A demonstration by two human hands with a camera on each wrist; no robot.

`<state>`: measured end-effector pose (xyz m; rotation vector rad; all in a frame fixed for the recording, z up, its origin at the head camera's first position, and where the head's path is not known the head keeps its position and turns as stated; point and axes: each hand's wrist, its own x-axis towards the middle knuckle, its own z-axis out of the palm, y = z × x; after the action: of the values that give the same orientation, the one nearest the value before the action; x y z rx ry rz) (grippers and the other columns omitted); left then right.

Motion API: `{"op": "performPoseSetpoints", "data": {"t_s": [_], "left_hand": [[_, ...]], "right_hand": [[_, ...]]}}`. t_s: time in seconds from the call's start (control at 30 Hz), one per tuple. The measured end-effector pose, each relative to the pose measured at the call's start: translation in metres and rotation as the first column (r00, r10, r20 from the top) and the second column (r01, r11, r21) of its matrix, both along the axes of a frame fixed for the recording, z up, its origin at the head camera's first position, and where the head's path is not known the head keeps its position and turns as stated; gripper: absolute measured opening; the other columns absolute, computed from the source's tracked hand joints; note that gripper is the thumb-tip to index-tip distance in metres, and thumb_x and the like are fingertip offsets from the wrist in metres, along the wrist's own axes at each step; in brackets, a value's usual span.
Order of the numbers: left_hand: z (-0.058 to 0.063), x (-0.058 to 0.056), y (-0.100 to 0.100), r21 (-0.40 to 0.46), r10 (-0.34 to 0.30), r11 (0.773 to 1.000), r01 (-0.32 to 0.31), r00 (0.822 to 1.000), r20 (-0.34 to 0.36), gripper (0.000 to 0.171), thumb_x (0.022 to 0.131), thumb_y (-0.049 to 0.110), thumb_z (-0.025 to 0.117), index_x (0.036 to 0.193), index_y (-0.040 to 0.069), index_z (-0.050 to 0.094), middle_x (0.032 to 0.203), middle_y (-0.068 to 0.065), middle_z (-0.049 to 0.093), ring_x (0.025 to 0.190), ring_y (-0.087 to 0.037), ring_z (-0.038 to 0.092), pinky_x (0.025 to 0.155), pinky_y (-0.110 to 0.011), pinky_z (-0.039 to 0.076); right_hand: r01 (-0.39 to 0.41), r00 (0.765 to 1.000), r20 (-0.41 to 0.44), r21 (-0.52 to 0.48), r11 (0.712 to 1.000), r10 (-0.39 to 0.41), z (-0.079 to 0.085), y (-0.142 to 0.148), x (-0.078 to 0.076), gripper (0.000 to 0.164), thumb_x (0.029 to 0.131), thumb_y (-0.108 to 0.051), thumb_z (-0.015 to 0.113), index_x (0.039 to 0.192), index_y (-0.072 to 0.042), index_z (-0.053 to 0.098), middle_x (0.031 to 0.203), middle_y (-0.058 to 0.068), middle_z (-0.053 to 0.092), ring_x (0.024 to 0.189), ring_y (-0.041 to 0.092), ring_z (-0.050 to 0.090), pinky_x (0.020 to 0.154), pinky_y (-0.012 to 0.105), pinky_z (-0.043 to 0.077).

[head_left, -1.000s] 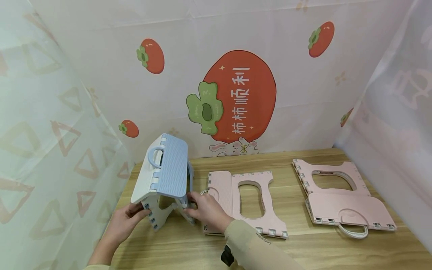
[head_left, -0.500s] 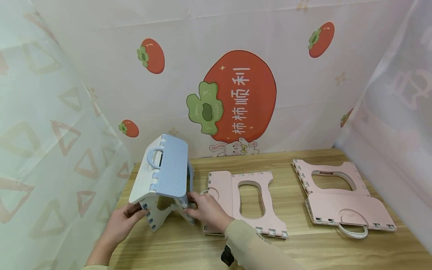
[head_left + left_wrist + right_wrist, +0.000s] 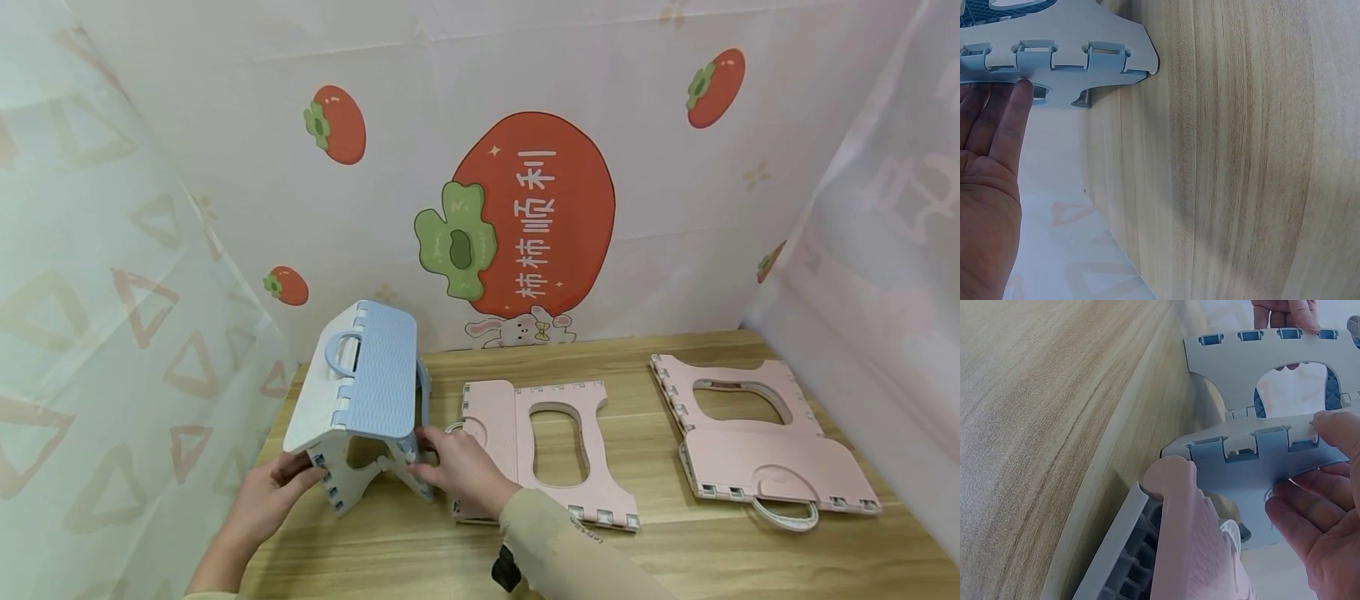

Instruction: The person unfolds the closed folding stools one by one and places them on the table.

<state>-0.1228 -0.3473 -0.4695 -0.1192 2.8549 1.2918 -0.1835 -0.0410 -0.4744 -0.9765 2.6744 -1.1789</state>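
A blue-and-white folding stool (image 3: 382, 367) stands part unfolded at the left of the table, its seat peaked like a roof with a loop handle at the ridge. My left hand (image 3: 262, 500) grips the edge of its left leg panel, thumb in front and fingers behind. In the left wrist view that hand's fingers (image 3: 1007, 134) lie along the panel edge. My right hand (image 3: 465, 471) holds the right leg panel. In the right wrist view its thumb (image 3: 1338, 428) presses the hinged edge, and the fingers reach the blue outer face.
A pink folding stool (image 3: 491, 425) lies folded flat close to the right hand. Another pink folding stool (image 3: 780, 467) lies flat at the right, handle toward the front. The wood table (image 3: 360, 558) meets printed cloth walls (image 3: 645, 267) at the back and sides.
The left hand has drawn the left leg panel slightly left, and the white seat half has spread outward and flattened a little. The right hand stays in place.
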Motion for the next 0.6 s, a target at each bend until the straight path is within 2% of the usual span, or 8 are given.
{"op": "performPoseSetpoints", "data": {"t_s": [0.2, 0.27, 0.37, 0.43, 0.6], "left_hand": [[0.0007, 0.0007, -0.0014, 0.013, 0.009, 1.0, -0.009, 1.0, 0.024, 0.057, 0.1, 0.038, 0.067, 0.143, 0.003, 0.057, 0.133, -0.021, 0.066, 0.111, -0.01, 0.067, 0.084, -0.019, 0.054], [0.0011, 0.0013, -0.0014, 0.015, 0.009, 1.0, -0.009, 1.0, 0.027, 0.057, 0.1, 0.038, 0.067, 0.144, 0.003, 0.057, 0.134, -0.021, 0.065, 0.113, -0.014, 0.067, 0.084, -0.02, 0.055], [0.0016, 0.0018, -0.0016, 0.019, 0.001, 1.0, -0.001, 1.0, 0.026, 0.058, 0.101, 0.038, 0.066, 0.145, 0.002, 0.055, 0.136, -0.022, 0.063, 0.12, -0.027, 0.066, 0.087, -0.027, 0.059], [0.002, 0.0018, -0.0018, 0.02, 0.002, 1.0, -0.003, 1.0, 0.03, 0.059, 0.101, 0.039, 0.065, 0.146, 0.002, 0.054, 0.137, -0.022, 0.063, 0.121, -0.029, 0.065, 0.088, -0.027, 0.059], [0.004, 0.0011, -0.0027, 0.011, 0.013, 1.0, -0.013, 0.999, 0.041, 0.061, 0.1, 0.043, 0.065, 0.146, 0.004, 0.054, 0.136, -0.021, 0.063, 0.114, -0.01, 0.065, 0.086, -0.02, 0.055]], "right_hand": [[0.005, 1.0, 0.029, 0.006, 1.0, -0.005, -0.0003, 0.0006, -0.0003, 0.045, 0.096, -0.027, 0.074, 0.134, -0.006, 0.062, 0.121, 0.008, 0.074, 0.11, 0.013, 0.07, 0.086, 0.021, 0.058], [0.007, 1.0, 0.029, 0.006, 1.0, -0.007, -0.0003, 0.0005, -0.0005, 0.046, 0.096, -0.027, 0.074, 0.134, -0.006, 0.062, 0.121, 0.007, 0.074, 0.111, 0.013, 0.07, 0.087, 0.021, 0.058], [0.009, 1.0, 0.024, 0.009, 1.0, -0.009, -0.0005, 0.0005, -0.0005, 0.046, 0.096, -0.027, 0.074, 0.135, -0.005, 0.062, 0.121, 0.007, 0.074, 0.111, 0.013, 0.07, 0.087, 0.021, 0.058], [0.011, 1.0, 0.022, 0.011, 1.0, -0.011, -0.0009, 0.0004, -0.0006, 0.047, 0.096, -0.027, 0.074, 0.135, -0.005, 0.062, 0.121, 0.007, 0.074, 0.111, 0.013, 0.07, 0.087, 0.022, 0.058], [0.014, 0.999, 0.029, 0.013, 1.0, -0.014, -0.0013, 0.0002, -0.0015, 0.047, 0.096, -0.027, 0.074, 0.135, -0.005, 0.062, 0.122, 0.007, 0.074, 0.111, 0.012, 0.07, 0.086, 0.021, 0.058]]}}
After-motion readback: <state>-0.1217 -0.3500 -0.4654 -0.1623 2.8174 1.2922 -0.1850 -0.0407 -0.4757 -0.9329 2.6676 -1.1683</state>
